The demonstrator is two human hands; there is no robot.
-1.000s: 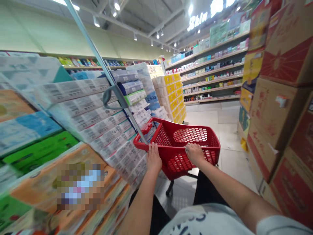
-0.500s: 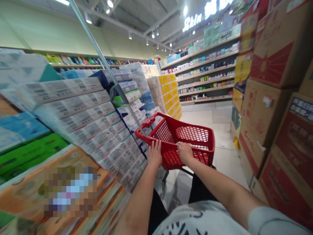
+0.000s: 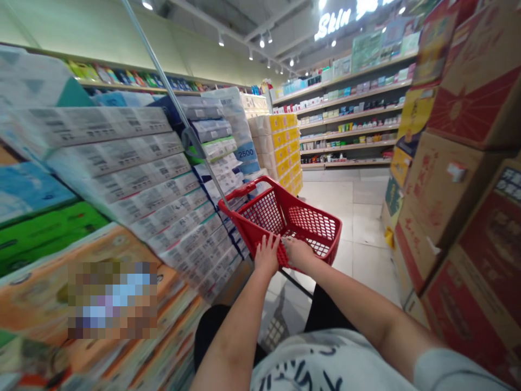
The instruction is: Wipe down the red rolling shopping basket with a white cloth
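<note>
Nearest the camera, both forearms reach forward over a white printed shirt. The left hand rests with its fingers spread on the near rim of the red basket cart, and the right hand lies curled over that same rim just beside it; whether either hand actually clasps the rim I cannot tell. A second ago the two hands sat clearly apart on the rim; now they are almost touching. The cart stands on the pale tiled floor, and it has swung since then: its far end now points more to the right and it appears smaller and higher in view. Its grey pole handle slants up to the left. Stacked tissue packs crowd the left side, cardboard cartons tower on the right. Farther off stand yellow boxes, then product shelves under a lit sign.
</note>
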